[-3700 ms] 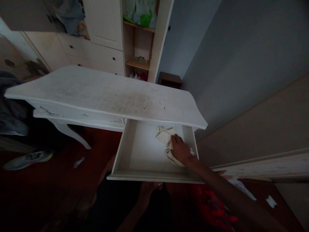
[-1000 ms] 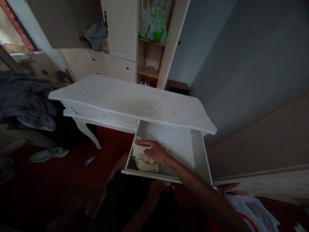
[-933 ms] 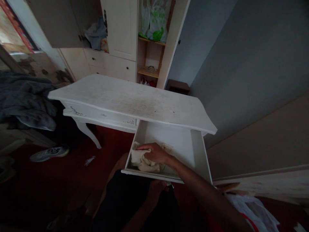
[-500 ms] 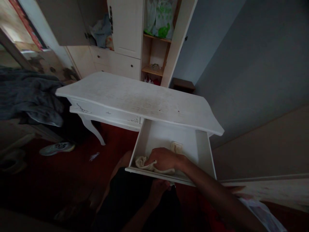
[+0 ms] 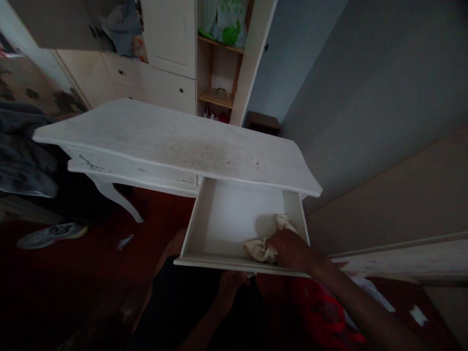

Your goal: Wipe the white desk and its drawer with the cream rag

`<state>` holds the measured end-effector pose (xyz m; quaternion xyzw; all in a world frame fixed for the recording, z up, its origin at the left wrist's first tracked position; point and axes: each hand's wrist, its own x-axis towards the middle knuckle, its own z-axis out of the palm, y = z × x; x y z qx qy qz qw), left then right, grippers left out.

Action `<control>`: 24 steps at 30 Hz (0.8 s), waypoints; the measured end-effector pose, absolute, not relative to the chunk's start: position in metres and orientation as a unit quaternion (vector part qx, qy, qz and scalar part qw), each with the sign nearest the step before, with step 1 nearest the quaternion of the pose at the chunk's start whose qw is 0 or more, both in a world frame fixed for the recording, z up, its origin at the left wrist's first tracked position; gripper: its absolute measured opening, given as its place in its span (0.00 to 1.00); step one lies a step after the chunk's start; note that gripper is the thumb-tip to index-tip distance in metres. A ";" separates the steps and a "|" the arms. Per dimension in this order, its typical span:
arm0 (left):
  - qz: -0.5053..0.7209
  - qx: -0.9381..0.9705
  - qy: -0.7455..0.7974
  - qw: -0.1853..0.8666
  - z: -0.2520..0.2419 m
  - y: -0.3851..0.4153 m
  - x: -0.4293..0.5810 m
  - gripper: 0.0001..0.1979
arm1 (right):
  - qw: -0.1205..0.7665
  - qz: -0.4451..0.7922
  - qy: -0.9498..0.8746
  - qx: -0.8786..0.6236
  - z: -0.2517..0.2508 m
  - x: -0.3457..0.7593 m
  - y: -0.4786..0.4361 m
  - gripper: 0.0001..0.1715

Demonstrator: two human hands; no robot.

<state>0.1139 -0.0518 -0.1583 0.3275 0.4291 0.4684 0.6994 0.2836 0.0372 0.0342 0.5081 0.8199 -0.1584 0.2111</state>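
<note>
A white drawer point(image 5: 234, 214) is pulled out of a white desk point(image 5: 175, 136) with a worn, stained top. My right hand point(image 5: 292, 249) is closed on a crumpled cream cloth point(image 5: 260, 249), pressed down in the drawer's front right corner. Part of the cloth sticks out beyond my knuckles toward the back. Below the drawer front, my left hand point(image 5: 233, 284) has its fingers closed at the small drawer knob point(image 5: 250, 275), which is mostly hidden.
Behind the desk stands a white cupboard point(image 5: 171, 36) with open doors and bags on its shelves. Grey clothing point(image 5: 25, 156) hangs at the left, and a shoe point(image 5: 54, 234) lies on the dark red floor. A red bag point(image 5: 325, 312) is at lower right.
My right hand has slid the cloth from the drawer's front left and middle to its front right corner. My left hand stays at the knob. The view has shifted slightly right.
</note>
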 end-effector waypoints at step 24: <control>0.462 0.359 0.448 0.676 -0.170 -0.053 0.111 0.31 | 0.089 -0.057 0.658 0.746 -0.007 0.296 0.091 0.20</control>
